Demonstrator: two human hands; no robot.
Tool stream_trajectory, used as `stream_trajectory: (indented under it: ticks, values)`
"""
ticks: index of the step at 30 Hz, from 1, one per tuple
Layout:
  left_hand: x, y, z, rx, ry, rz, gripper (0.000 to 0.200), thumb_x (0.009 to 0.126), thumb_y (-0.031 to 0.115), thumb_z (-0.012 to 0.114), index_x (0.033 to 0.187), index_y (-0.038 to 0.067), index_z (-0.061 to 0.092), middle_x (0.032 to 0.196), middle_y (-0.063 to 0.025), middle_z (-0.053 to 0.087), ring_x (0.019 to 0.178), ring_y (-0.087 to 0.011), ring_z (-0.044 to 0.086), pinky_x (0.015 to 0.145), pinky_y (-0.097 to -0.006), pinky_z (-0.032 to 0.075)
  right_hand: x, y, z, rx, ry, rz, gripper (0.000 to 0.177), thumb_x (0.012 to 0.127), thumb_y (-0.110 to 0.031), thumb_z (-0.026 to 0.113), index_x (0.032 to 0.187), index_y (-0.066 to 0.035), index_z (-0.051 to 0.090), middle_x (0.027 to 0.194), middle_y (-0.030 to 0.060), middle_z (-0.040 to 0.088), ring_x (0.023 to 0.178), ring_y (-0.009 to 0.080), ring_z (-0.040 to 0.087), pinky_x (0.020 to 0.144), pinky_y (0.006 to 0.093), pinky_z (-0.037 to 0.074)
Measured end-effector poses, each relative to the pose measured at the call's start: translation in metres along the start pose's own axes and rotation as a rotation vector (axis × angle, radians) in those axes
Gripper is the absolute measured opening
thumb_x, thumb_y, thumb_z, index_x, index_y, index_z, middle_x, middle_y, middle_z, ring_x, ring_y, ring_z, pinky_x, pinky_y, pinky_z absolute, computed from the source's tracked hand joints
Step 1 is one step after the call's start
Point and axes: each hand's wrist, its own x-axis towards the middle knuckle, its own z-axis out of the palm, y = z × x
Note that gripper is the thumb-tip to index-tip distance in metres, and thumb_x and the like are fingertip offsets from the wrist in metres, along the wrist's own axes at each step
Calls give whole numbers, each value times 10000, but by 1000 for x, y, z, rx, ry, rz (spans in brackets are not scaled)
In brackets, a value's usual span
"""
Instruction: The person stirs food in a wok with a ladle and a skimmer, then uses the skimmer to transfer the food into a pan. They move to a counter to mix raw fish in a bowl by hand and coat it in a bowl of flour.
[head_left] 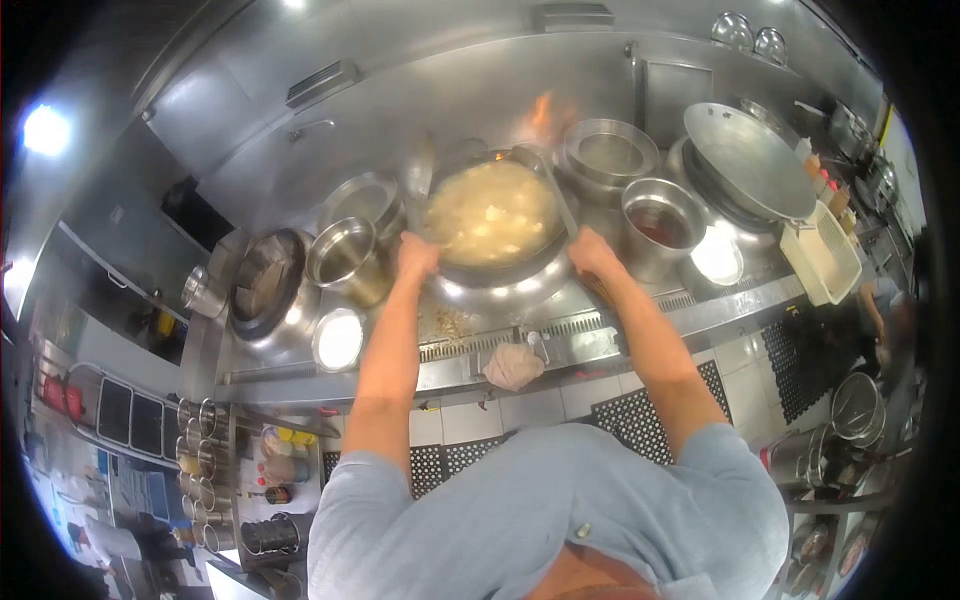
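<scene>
Both clamped (well apart); left hand [418,255] on wok [500,275] rim; right hand [592,250] on ladle [560,200].

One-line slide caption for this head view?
Person's left hand and right hand at a wok of pale chunky food on a steel range, flame behind.

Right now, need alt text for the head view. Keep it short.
A person in a blue shirt stands at a steel range, left hand at the rim of a wok of pale yellow food, right hand gripping a long handle that reaches into it. A flame rises behind the wok; steel pots stand either side.
</scene>
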Motion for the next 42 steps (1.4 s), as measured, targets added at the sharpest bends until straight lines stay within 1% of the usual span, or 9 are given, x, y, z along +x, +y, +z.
stream_trajectory:
  ticks: [3, 6, 7, 14, 23, 29, 35, 39, 42]
  values:
    - [5, -12, 11, -211, -132, -74, 386, 762, 116, 595, 1036, -135, 490, 786, -232, 630, 633, -317, 641, 647, -430, 516, -9, -14, 5, 96, -140, 59, 211, 762, -121, 548, 818, 74, 608, 693, 200, 650, 607, 313, 648, 561, 399, 501]
    - [-4, -15, 9, -665, -444, -201, 112, 777, 51, 567, 795, -58, 552, 611, -141, 572, 470, -249, 564, 490, -420, 488, 3, 4, 39, 677, -290, 35, 135, 772, -77, 557, 658, -5, 570, 562, 86, 559, 449, 212, 534, 417, 350, 411]
    - [-4, -22, 17, -794, -489, -240, 88, 779, 39, 562, 733, -33, 543, 592, -123, 552, 452, -233, 543, 463, -402, 477, -2, 2, 42, 924, -397, 144, 157, 798, -49, 552, 652, -70, 500, 528, 4, 458, 406, 114, 425, 355, 295, 313]
    - [-35, -23, 17, -1159, -574, -386, 114, 769, 0, 554, 663, 7, 512, 561, -102, 508, 413, -190, 496, 414, -358, 459, -3, -6, 53, 1229, -575, 277, 173, 853, -47, 551, 714, -92, 457, 575, -26, 433, 443, 76, 431, 382, 238, 315]
    - [-95, -22, -16, -840, -464, -61, 217, 737, 6, 567, 914, -41, 451, 655, -107, 506, 439, -178, 499, 392, -340, 445, -46, 1, -5, 1210, -644, 169, 112, 821, -55, 560, 768, -76, 463, 584, -29, 426, 423, 75, 409, 358, 237, 301]
    - [-128, -10, -28, -775, -330, -86, 392, 717, -2, 545, 1070, -94, 403, 821, -178, 550, 540, -215, 560, 439, -327, 450, -85, 1, -34, 946, -546, 48, 93, 776, -55, 540, 843, -54, 476, 585, -5, 435, 421, 91, 416, 358, 256, 309]
    - [-144, 0, -36, -794, -313, -27, 368, 722, 6, 544, 1050, -88, 405, 811, -165, 523, 535, -204, 541, 442, -327, 456, -120, -6, -49, 511, -373, -28, 348, 751, -91, 536, 1073, 36, 497, 609, 21, 485, 441, 109, 452, 383, 263, 336]
    - [-153, 9, -42, -706, -283, 21, 363, 728, 23, 548, 1041, -91, 405, 802, -163, 524, 534, -201, 545, 437, -323, 447, -131, 2, -40, 441, -367, -105, 388, 754, -122, 538, 1093, 63, 495, 616, 48, 502, 472, 119, 475, 453, 285, 390]
    - [-159, 12, -45, -668, -294, 24, 364, 735, 36, 550, 1043, -94, 406, 789, -160, 533, 524, -200, 546, 436, -322, 445, -139, 4, -42, 355, -358, -103, 330, 752, -116, 541, 1020, 68, 488, 715, 160, 572, 567, 251, 588, 523, 374, 456]
